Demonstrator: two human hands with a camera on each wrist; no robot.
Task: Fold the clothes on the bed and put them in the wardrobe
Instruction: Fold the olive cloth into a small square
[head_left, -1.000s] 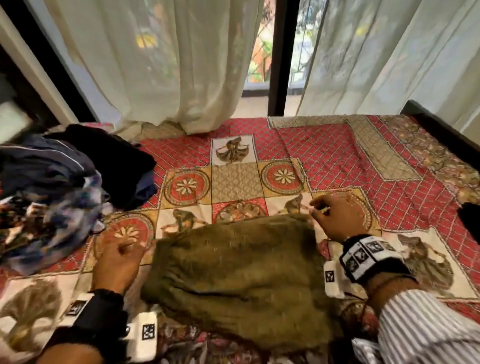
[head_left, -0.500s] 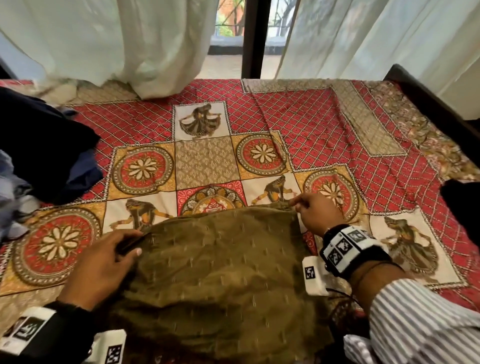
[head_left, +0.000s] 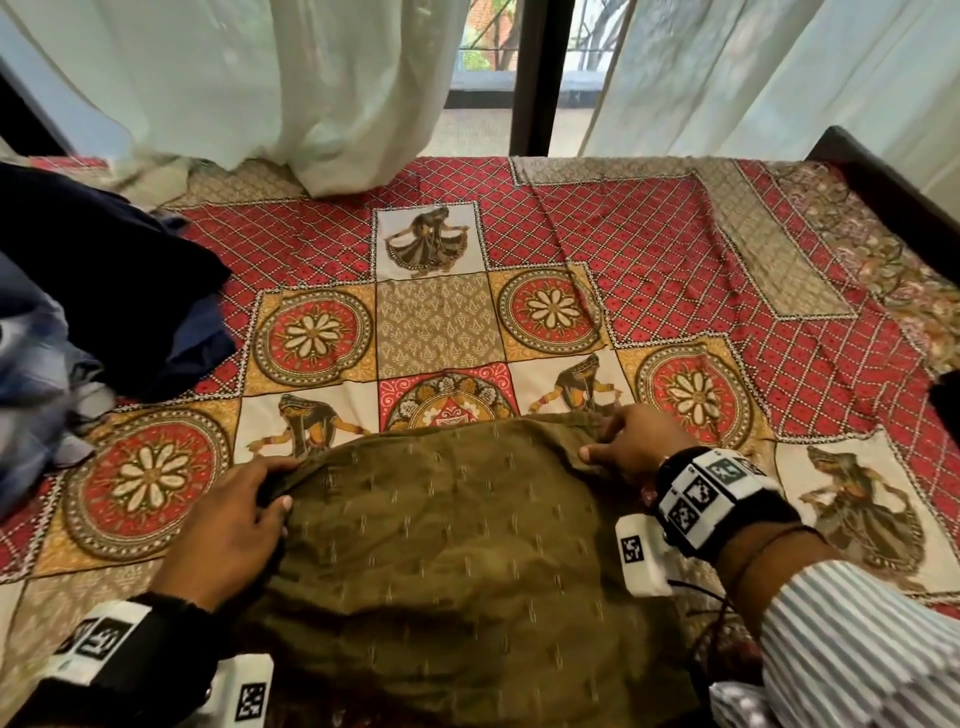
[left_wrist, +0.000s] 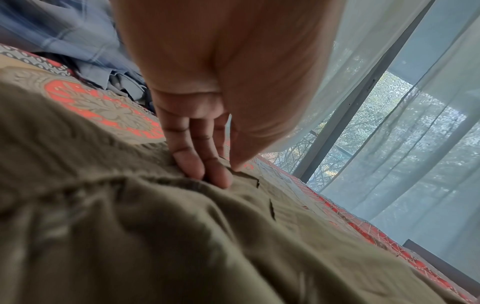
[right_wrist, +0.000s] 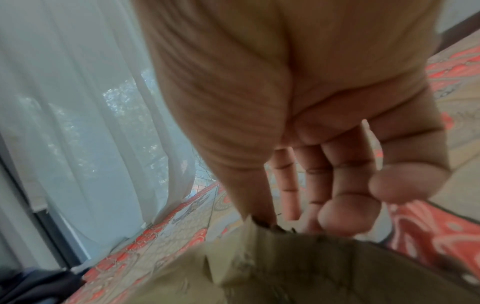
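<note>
Both hands pinch the far edge of the olive garment (head_left: 457, 561) on the bed (head_left: 675, 270): left hand (head_left: 228, 530) one corner, right hand (head_left: 631, 441) the other.

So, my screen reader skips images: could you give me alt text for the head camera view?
Two hands hold the far edge of an olive-green garment spread on a red patterned bedspread: the left hand grips its left corner, the right hand its right. A pile of dark and blue clothes lies at left; white curtains hang behind.
</note>
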